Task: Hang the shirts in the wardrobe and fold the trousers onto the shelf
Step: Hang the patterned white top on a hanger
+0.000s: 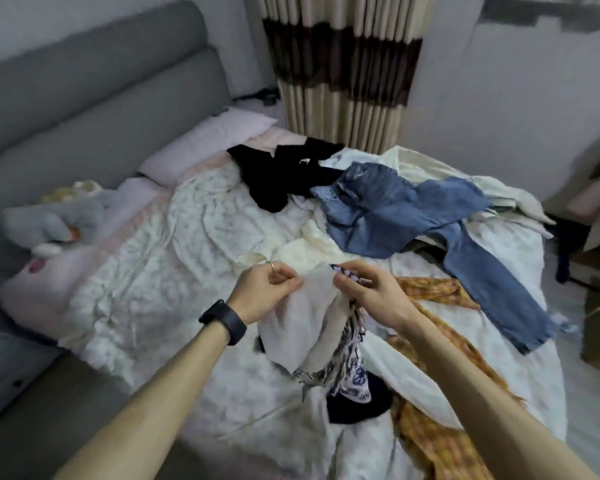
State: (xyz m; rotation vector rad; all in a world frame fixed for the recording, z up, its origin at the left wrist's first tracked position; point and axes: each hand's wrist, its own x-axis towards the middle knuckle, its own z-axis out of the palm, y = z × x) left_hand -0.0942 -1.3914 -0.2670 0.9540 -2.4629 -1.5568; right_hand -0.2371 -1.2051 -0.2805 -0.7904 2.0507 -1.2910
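Note:
Both my hands hold up a garment [309, 327] with a pale grey inside and a blue-and-white patterned outside, above the bed. My left hand [267, 289], with a ring and a black wristband, pinches its top edge at the left. My right hand [368, 292] pinches the top edge at the right, where the pattern shows. The cloth hangs down between my forearms. Blue jeans [413, 216] lie spread on the bed beyond my hands. A black garment [284, 171] lies farther back. An orange checked garment [440, 427] lies under my right arm.
The bed [160, 271] has a rumpled white quilt, pink pillows [205, 143] and a grey soft toy [52, 220] at the left. A grey padded headboard [84, 98] runs along the left. A striped curtain [343, 71] hangs behind. Cream clothes [426, 168] lie at the far right.

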